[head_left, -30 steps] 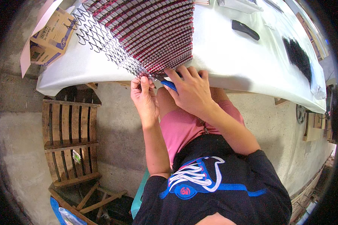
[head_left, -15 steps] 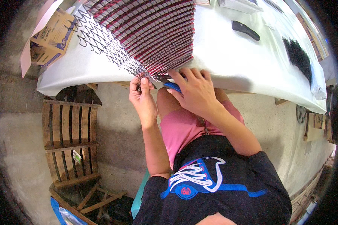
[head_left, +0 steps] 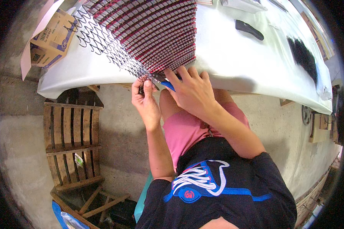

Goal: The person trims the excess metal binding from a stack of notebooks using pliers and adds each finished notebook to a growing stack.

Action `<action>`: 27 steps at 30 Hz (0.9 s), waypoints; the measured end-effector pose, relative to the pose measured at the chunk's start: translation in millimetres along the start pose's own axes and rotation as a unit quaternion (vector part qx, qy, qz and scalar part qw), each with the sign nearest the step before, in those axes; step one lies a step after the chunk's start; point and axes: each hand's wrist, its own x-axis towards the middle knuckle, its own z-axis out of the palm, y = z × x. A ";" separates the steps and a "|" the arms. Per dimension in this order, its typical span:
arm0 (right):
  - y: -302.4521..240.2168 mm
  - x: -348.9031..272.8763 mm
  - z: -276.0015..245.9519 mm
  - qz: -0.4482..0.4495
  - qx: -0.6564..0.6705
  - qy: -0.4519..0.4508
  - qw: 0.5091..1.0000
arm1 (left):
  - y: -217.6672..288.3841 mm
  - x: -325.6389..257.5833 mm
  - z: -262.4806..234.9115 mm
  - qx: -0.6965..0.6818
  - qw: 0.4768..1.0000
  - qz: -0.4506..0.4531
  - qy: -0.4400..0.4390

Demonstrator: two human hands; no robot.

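Note:
A wide mat of red and dark strips (head_left: 156, 34) woven onto zigzag wire lies on the white table (head_left: 233, 65), its bare wire edge (head_left: 103, 42) running to the left. My left hand (head_left: 145, 101) pinches the mat's near corner at the table's front edge. My right hand (head_left: 191, 89) presses on that same corner and holds a blue-handled tool (head_left: 167, 84), whose tip sits at the wire. Which kind of tool it is I cannot tell.
A black handle-shaped object (head_left: 249, 29) and a bundle of black strands (head_left: 304, 57) lie farther right on the table. A cardboard box (head_left: 51, 40) sits at the table's left end. A wooden crate (head_left: 70, 143) stands on the concrete floor to my left.
My right hand has slid a little left along the mat's corner and my left hand's fingers have closed in on the wire edge. The mat has not moved.

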 end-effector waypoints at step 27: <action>-5.0 4.1 -10.2 0.022 0.012 0.021 0.999 | 14.8 19.0 -1.7 -0.080 0.995 -0.064 0.007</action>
